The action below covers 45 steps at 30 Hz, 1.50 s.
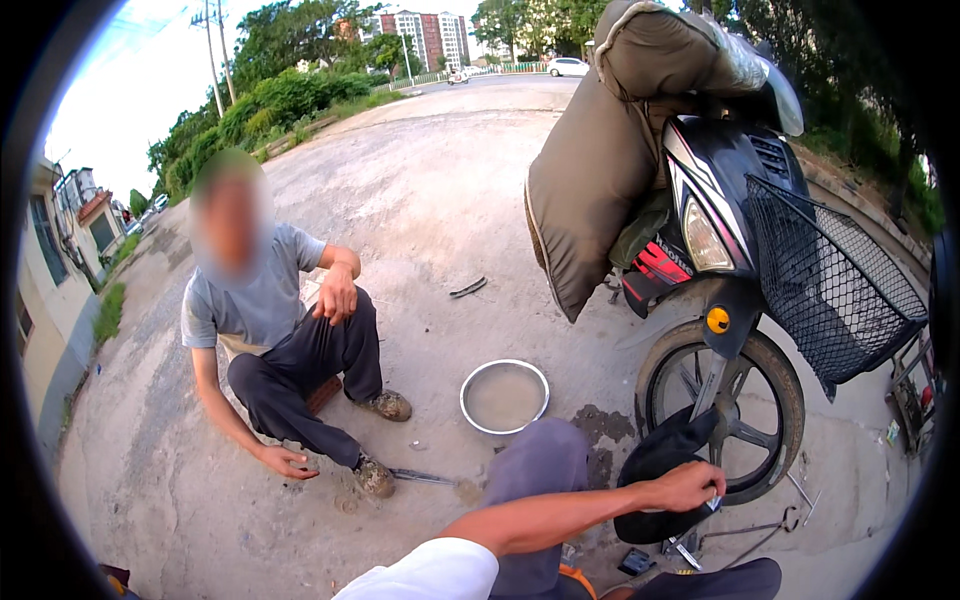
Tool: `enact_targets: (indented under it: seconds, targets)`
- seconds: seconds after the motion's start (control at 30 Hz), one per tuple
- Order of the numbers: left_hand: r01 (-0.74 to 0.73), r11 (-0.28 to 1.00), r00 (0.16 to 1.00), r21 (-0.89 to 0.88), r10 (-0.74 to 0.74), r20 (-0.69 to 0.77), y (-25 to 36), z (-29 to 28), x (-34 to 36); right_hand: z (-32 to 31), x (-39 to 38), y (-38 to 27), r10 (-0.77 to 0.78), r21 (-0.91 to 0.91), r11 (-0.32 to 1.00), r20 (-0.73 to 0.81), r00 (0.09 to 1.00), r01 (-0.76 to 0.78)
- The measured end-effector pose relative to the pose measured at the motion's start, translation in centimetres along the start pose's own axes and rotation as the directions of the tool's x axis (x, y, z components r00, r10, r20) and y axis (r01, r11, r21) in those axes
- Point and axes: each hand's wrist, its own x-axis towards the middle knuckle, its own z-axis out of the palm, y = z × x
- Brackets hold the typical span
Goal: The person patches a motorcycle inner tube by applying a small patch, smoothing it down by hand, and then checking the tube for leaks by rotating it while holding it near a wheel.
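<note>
My left hand point(688, 487) reaches across to the right, over a limp black piece point(650, 462) that hangs beside the front wheel point(765, 440) of a motorbike. Whether that piece is rubber or cloth I cannot make out. The fingers are closed, and a small pale thing shows at their tips, too small to name. Below the hand, a silvery metal tool point(685, 552) and a small dark box point(636, 562) lie on the ground. A bit of skin shows at the lower edge, but my right hand is out of view.
A metal basin point(547, 405) of murky water stands beyond my knee. To the left sits another person point(260, 290), hands empty. The motorbike carries a brown padded cover point(590, 190) and a black mesh basket point(835, 285). Thin metal rods point(765, 540) lie by the wheel.
</note>
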Motion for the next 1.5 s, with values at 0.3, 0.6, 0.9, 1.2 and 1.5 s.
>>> enact_targets:
  seconds: [0.3, 0.6, 0.9, 1.2, 1.5]
  targets:
    - [-0.562, 0.797, 0.77, 0.222, 0.406, 0.493, 9.9, -0.9, -1.2, 15.3, 0.3, -21.4, -0.331, 0.258, 0.939, 0.494, 0.804, 0.228]
    - [-0.49, 0.806, 0.774, 0.332, 0.227, 0.591, 3.7, 0.9, -4.0, 28.1, 0.5, -19.7, 0.007, 0.006, 0.998, 0.978, 0.211, -0.063]
    - [-0.412, 0.864, 0.761, 0.29, 0.151, 0.631, 0.6, -0.3, -5.7, 31.6, -4.9, -15.9, 0.211, -0.248, 0.848, 0.969, -0.132, -0.468]
    - [-0.589, 0.768, 0.678, 0.253, 0.299, 0.672, -1.1, 1.1, -5.8, 33.1, -5.1, -14.6, 0.181, -0.302, 0.601, 0.953, -0.242, -0.74]
    - [-0.412, 0.817, 0.686, 0.404, -0.014, 0.727, -1.4, 1.0, -3.8, 29.3, 3.1, -16.0, 0.096, 0.383, 0.163, 0.911, 0.401, -0.909]
